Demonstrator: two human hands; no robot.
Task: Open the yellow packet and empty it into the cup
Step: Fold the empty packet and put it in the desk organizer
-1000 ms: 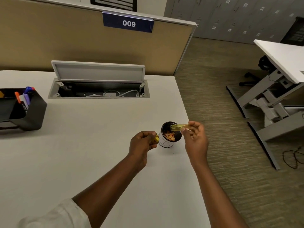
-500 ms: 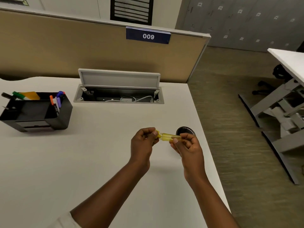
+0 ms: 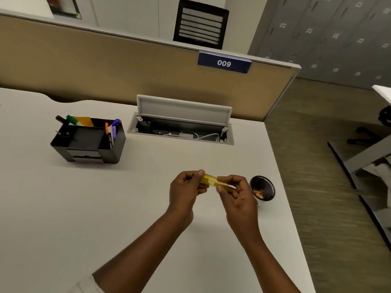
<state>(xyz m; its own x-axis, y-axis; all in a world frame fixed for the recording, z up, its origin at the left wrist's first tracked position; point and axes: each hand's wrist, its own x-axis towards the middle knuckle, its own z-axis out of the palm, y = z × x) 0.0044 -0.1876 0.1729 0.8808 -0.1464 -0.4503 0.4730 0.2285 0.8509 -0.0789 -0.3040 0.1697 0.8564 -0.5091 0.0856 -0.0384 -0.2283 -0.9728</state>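
Pale and broad, the surface (image 3: 63, 208) runs back to a tan partition (image 3: 105, 66) bearing a blue plate marked 009 (image 3: 223, 63). At far left stands a black desk organiser (image 3: 88, 142) with markers in it; to its right lies an open cable hatch (image 3: 182, 127). Nearer, the left hand (image 3: 186, 191) pinches one end of the yellow packet (image 3: 211, 180), its fingers closed on it. The right hand (image 3: 237, 193) grips the other end likewise, so the packet is held stretched between them above the surface. Just right of the right hand sits the dark cup (image 3: 263, 188), with orange bits inside, near the surface's right edge.
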